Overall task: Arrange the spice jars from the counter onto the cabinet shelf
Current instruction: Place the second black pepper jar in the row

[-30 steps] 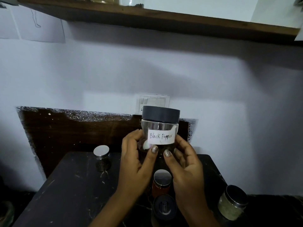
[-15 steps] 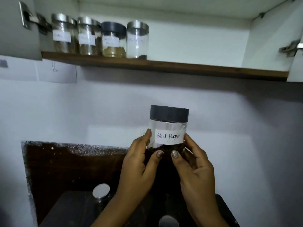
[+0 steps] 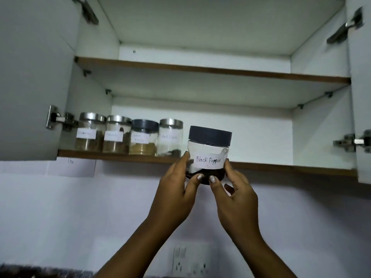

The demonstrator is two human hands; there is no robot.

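Both hands cup the pepper jar (image 3: pixel 208 153) — left hand (image 3: pixel 176 189) and right hand (image 3: pixel 234 193) pressing its sides, thumbs under the label. It hangs at the front edge of the lower shelf (image 3: pixel 281 167), just right of the four jars (image 3: pixel 128 137) lined up toward the left end. Best to lift the base clear of the lip (it looks level with it), then slide in beside them. Half a second ago it was well below the shelf.

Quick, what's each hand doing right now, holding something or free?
Left hand: closed on the Black Pepper jar, grip on its left side.
Right hand: closed on the same jar, grip on its right side.
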